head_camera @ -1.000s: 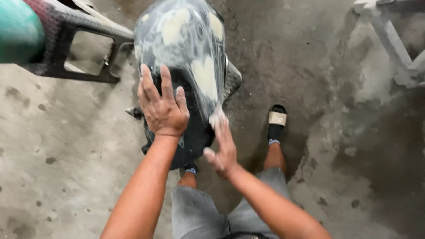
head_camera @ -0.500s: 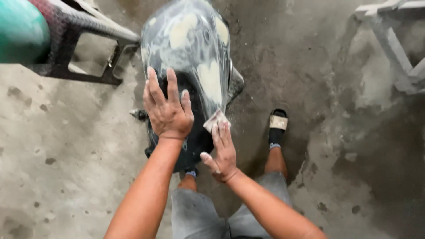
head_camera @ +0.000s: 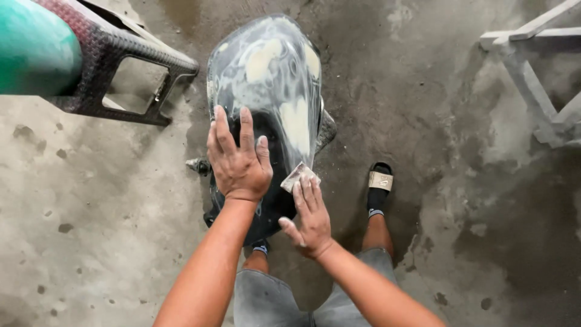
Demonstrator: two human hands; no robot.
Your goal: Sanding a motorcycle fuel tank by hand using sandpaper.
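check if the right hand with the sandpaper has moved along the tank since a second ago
Yes. The right hand with the sandpaper has slid down the dark tank toward the person, away from the pale filler patch, while the left hand stays put.

The rounded dark tank takes up the middle, and the left hand lies flat on its near left side, blocking that flank. The right hand presses a small sandpaper piece to the tank's right edge, so the gap between the two hands is narrow. Upper left, a green body panel and a dark woven-pattern frame crowd close to the tank. Bare concrete floor lies open at lower left. To the right the floor is open up to the pale metal stand; a sandalled foot stands just beside the tank's near right.
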